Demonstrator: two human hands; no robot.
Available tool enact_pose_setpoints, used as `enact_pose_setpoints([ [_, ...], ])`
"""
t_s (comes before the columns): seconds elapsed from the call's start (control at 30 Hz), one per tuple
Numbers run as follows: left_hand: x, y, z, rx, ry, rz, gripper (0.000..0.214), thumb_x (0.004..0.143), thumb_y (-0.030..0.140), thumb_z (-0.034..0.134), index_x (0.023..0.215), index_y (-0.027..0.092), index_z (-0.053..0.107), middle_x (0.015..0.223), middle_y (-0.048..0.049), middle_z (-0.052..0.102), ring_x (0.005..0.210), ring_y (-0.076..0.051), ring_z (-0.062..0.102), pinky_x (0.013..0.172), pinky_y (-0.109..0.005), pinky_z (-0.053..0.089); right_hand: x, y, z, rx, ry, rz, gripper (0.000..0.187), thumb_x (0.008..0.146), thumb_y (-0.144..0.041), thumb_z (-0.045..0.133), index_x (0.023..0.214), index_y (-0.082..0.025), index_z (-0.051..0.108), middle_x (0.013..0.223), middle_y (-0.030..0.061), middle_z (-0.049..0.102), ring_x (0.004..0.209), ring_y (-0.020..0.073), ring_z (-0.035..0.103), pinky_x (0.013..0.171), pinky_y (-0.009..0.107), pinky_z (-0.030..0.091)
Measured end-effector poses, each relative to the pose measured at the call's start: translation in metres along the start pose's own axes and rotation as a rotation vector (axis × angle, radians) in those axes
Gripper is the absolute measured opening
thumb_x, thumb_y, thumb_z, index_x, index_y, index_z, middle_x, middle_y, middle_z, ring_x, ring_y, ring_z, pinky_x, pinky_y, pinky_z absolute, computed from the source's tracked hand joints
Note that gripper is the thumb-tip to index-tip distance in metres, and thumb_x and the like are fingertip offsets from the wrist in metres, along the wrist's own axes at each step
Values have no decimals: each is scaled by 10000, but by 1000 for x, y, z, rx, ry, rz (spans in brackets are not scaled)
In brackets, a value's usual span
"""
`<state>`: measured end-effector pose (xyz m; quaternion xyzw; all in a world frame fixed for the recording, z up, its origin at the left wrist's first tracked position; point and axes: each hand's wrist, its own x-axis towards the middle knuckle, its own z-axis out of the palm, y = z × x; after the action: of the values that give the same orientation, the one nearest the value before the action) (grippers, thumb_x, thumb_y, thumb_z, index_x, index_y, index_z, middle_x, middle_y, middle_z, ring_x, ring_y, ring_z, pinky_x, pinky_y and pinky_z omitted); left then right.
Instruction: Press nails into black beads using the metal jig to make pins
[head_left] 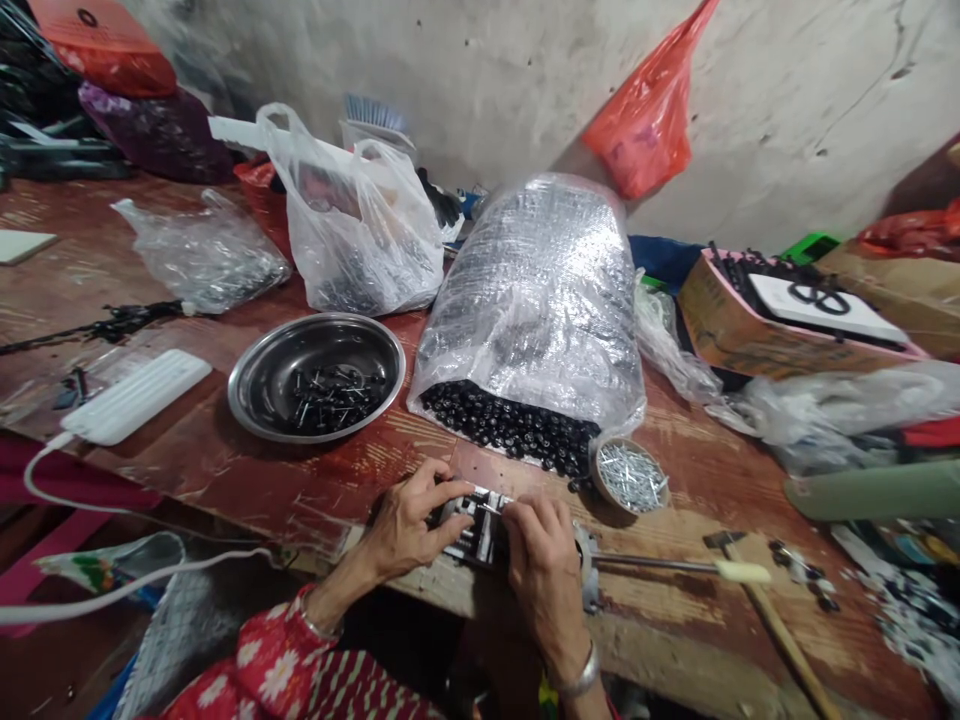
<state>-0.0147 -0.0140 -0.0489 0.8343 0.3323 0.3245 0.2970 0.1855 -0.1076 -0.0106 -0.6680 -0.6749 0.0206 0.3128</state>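
Red floral sleeve (274, 665) lowest in my view, I have the left hand (412, 518) at the metal fixture (474, 540) on the bench's (247, 490) front edge, thumb and forefinger parted; I cannot tell whether its grip holds anything. My right hand (546, 560) reaches the fixture's other side, its grip unclear. Black parts (506, 425) lie beyond, beside a cup (611, 505) of screws (634, 477).

Single head-worn view, facing forward and down, close above the workbench (315, 485)

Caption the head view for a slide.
Left hand and right hand at a small block by a table's edge, near a bag of black parts and a cup of silvery pins.
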Motion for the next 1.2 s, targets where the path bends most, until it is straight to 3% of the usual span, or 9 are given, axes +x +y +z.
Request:
enact_pose_setpoints([
  [0.33,-1,2,-3,-37,12,12,369,949,389,662,1289,251,687,1190,-81,561,894,-148,626,822,-281,563,-6,-2,-10,127,58,31,149,1003,-133,521,994,-252,610,972,45,627,907,225,529,782,378,454],
  [0.43,-1,2,-4,-36,16,14,374,935,373,673,1285,241,687,1211,-90,557,991,-181,637,860,-296,565,-11,-6,-12,98,13,12,170,1001,-112,509,1010,-252,605,1001,50,638,929,231,528,806,394,446],
  [0.6,-1,4,-5,-31,5,12,382,926,370,679,1286,241,683,1217,-83,554,858,-136,618,807,-285,558,-18,-9,-11,22,-61,-17,211,993,-91,481,984,-256,611,1027,53,658,951,239,541,827,419,436],
  [0.83,-1,3,-4,-15,6,21,391,923,380,681,1288,237,676,1216,-88,554,832,-131,600,792,-286,550,-16,-7,-11,42,-64,-31,175,1004,-118,510,999,-260,613,1044,50,660,980,242,541,845,420,442],
  [1.03,0,4,-5,-15,2,24,384,928,375,676,1283,229,677,1225,-89,547,872,-145,613,842,-299,559,-8,1,-10,-43,52,2,191,1001,-116,507,1059,-253,626,1058,73,652,945,253,531,815,414,445],
  [1.2,-1,4,-4,-15,-2,18,384,928,377,679,1285,236,675,1214,-84,543,897,-154,622,838,-299,560,0,3,-7,-114,-40,-12,186,991,-94,499,976,-236,619,996,63,641,919,248,522,813,417,432],
])
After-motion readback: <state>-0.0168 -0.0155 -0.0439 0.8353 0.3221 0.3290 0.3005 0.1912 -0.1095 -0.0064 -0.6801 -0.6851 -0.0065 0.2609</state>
